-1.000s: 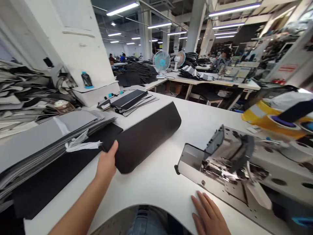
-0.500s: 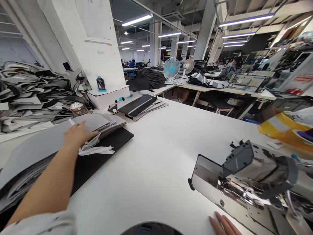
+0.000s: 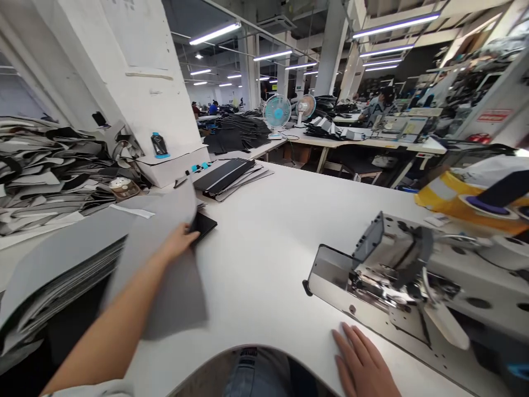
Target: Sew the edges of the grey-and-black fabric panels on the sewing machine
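Note:
A large grey sheet of material (image 3: pixel 177 298) is lifted off the stack of grey pieces (image 3: pixel 91 242) at the left. My left hand (image 3: pixel 179 242) is closed on it near its right edge, and the sheet hangs and bends around my forearm. A narrow white strip (image 3: pixel 134 211) lies across the stack's top. Black material (image 3: pixel 204 225) shows beneath, past my fingers. My right hand (image 3: pixel 361 361) rests on the white table (image 3: pixel 256 248) with fingers spread, holding nothing. Just beyond it stands a sewing machine (image 3: pixel 397 275) with its metal parts exposed.
Behind the stack lie black and grey flat pieces (image 3: pixel 225 176). A heap of cut pieces (image 3: pixel 49 165) fills the far left, near a black thread spool (image 3: pixel 159 144). At the right are a yellow bag (image 3: pixel 450 201) and a purple-based cone (image 3: pixel 490 204). Two fans (image 3: pixel 276 113) stand farther back.
My left hand has moved right and nearer, pulling a grey sheet up from the stack. My right hand has come further into view on the table. The whole view has shifted slightly.

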A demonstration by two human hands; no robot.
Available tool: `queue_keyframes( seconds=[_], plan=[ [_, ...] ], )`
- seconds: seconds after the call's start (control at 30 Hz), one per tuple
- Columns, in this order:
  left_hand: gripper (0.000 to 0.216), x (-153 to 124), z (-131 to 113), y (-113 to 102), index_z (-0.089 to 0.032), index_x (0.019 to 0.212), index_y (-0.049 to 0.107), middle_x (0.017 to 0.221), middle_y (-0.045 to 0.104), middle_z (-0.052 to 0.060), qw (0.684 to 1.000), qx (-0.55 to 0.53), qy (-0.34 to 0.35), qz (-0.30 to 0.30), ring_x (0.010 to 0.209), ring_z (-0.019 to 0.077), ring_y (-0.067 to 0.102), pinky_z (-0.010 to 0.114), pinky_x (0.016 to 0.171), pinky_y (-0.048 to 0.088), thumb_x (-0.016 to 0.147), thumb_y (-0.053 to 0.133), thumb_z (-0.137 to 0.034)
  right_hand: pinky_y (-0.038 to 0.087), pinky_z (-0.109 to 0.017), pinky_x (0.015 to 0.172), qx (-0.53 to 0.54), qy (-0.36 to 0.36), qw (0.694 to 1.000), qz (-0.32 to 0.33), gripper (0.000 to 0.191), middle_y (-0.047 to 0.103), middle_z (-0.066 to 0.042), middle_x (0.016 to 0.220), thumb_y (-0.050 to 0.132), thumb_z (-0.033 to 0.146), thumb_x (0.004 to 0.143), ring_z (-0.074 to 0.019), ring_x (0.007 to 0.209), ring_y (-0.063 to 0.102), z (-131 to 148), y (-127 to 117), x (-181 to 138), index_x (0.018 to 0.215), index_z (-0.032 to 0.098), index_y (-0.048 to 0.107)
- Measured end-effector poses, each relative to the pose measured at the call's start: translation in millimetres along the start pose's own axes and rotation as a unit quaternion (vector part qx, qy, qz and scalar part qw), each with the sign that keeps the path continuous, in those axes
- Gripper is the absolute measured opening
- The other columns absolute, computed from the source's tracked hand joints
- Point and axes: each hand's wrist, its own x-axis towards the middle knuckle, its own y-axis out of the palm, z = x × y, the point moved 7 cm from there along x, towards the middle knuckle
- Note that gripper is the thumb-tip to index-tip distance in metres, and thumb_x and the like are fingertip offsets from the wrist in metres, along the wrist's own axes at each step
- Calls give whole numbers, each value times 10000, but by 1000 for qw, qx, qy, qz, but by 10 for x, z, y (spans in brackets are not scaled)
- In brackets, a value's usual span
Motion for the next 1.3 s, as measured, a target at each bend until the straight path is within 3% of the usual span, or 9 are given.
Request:
queue_keyframes(
  seconds=[0.07, 0.13, 0.2, 0.27, 0.37, 0.53, 0.73, 1.03, 1.3],
  plan=[
    [368, -202, -173, 673, -124, 932, 628, 695, 670, 46, 995, 7, -1, 103, 582, 188, 609, 287, 510, 493, 704, 688, -407, 485, -410, 935, 29, 24, 999, 13, 438, 601, -101, 1276, 421, 438, 949, -276, 1167, 558, 115, -73, 119, 1307, 209, 528],
    [303, -530, -492, 1507, -167, 1008, 626, 806, 699, 54, 972, 49, 34, 226, 692, 193, 641, 289, 607, 511, 768, 619, -351, 502, -398, 945, 68, 42, 996, 50, 473, 527, -120, 1367, 437, 362, 949, -257, 1207, 535, 242, -133, 275, 1392, 197, 438],
    [302, -859, -886, 2221, -201, 1107, 606, 890, 702, 56, 954, 71, 75, 283, 804, 196, 650, 300, 727, 508, 820, 553, -282, 493, -384, 976, 102, 45, 989, 94, 480, 432, -110, 1454, 485, 245, 923, -245, 1278, 474, 342, -170, 438, 1400, 248, 430],
    [347, -1109, -1258, 2729, -201, 1195, 568, 935, 694, 73, 945, 71, 97, 303, 882, 211, 642, 334, 813, 488, 859, 494, -243, 445, -442, 1032, 127, 10, 985, 120, 403, 467, -81, 1425, 575, 187, 880, -269, 1303, 440, 401, -192, 571, 1268, 292, 555],
    [429, -1368, -1655, 3098, -186, 1323, 471, 1020, 675, 96, 932, 53, 129, 335, 966, 223, 622, 367, 888, 465, 906, 454, -283, 444, -430, 1028, 152, -3, 975, 160, 221, 632, -58, 1197, 611, 182, 876, -232, 1169, 534, 257, -129, 646, 1082, 254, 648],
    [446, -1904, -1793, 2820, -250, 1384, 391, 1359, 513, 77, 873, 6, 297, 388, 1257, 192, 471, 360, 1060, 381, 948, 418, -343, 476, -357, 969, 149, 88, 972, 160, 202, 657, -73, 1119, 583, 138, 883, -212, 1102, 546, -310, -18, 593, 1053, 197, 674],
    [242, -2382, -1466, 2289, -264, 1091, 607, 1135, 610, 49, 832, 90, 424, 347, 1091, 223, 551, 418, 973, 444, 870, 596, -363, 446, -407, 1004, 147, 139, 972, 119, 302, 609, -90, 1239, 531, 84, 872, -235, 1155, 514, -553, -76, 523, 1133, 180, 650],
    [242, -2380, -1536, 2407, -242, 1021, 667, 950, 671, 40, 813, 89, 461, 343, 882, 179, 591, 345, 803, 478, 958, 440, -293, 451, -344, 818, 132, 157, 963, 175, 172, 638, -56, 870, 493, 221, 958, -188, 851, 567, -310, -263, 293, 913, 197, 658],
    [233, -2319, -1652, 2560, -223, 858, 663, 787, 649, 24, 807, 180, 429, 363, 769, 187, 588, 333, 716, 465, 944, 450, -265, 410, -297, 720, 158, 286, 928, 181, 138, 586, -17, 768, 587, 206, 891, -170, 772, 523, -512, -124, 298, 755, 190, 604]
  ],
)
